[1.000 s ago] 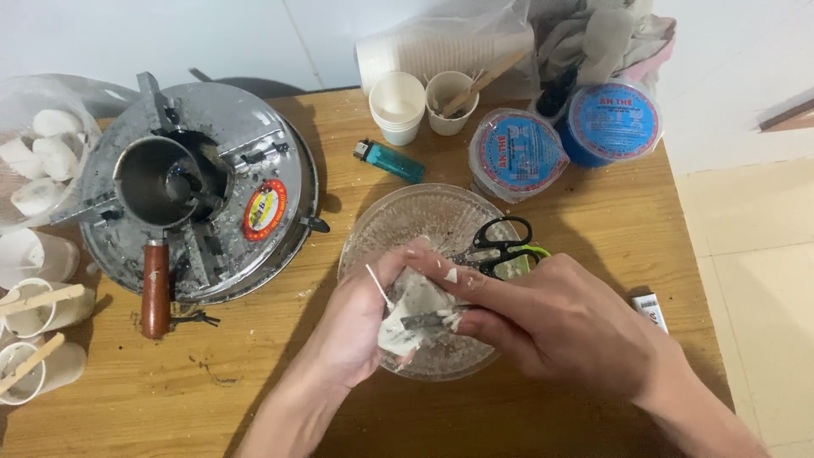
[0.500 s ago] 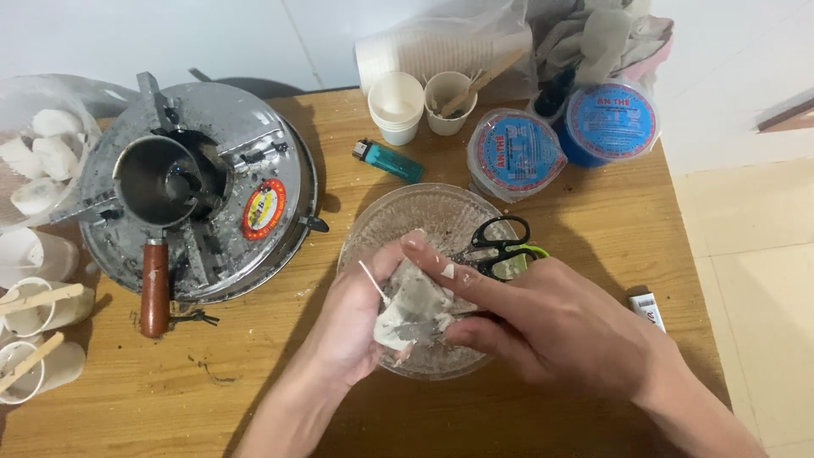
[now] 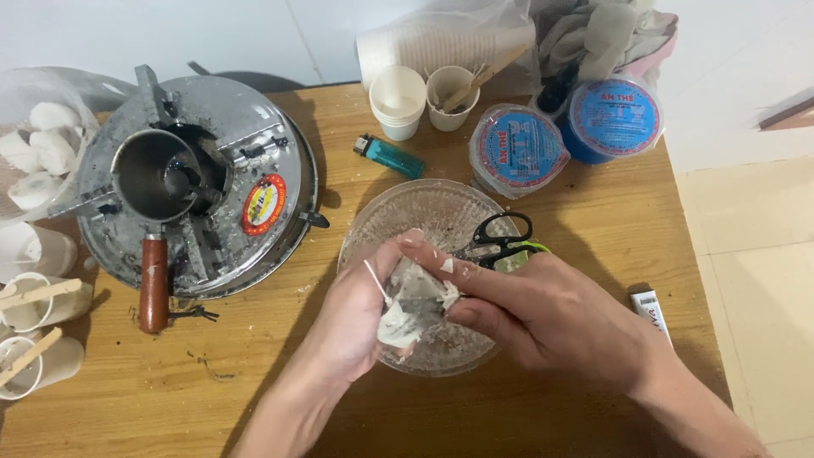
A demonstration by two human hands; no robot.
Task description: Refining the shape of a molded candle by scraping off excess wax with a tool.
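On my view from the head camera: my left hand (image 3: 360, 318) and my right hand (image 3: 543, 318) meet over a clear glass bowl (image 3: 424, 212) near the middle of the wooden desk (image 3: 593, 212), both closed on one white waxy lump (image 3: 411, 301), the left fingers curled around its left side, the right fingertips pinching its right edge. A thin white string (image 3: 374, 278) sticks up from the lump by the left thumb. The lump sits just above the bowl's inside, near its front rim. Black-handled scissors (image 3: 500, 242) lie on the bowl's right rim, touching the back of my right hand. Behind the bowl: a teal lighter (image 3: 392, 156), a white paper cup (image 3: 398, 102), a second cup (image 3: 449, 97) holding wooden sticks, two round blue-and-red packs wrapped in plastic (image 3: 519, 151). To the left: a round metal stove (image 3: 229, 195) carrying a small metal pot (image 3: 148, 174) with a brown wooden handle. At the left edge: white cups with wooden sticks (image 3: 34, 293) and a clear bag of white pieces (image 3: 38, 144). On the right, a small white tube (image 3: 651, 309) lies near my right wrist.
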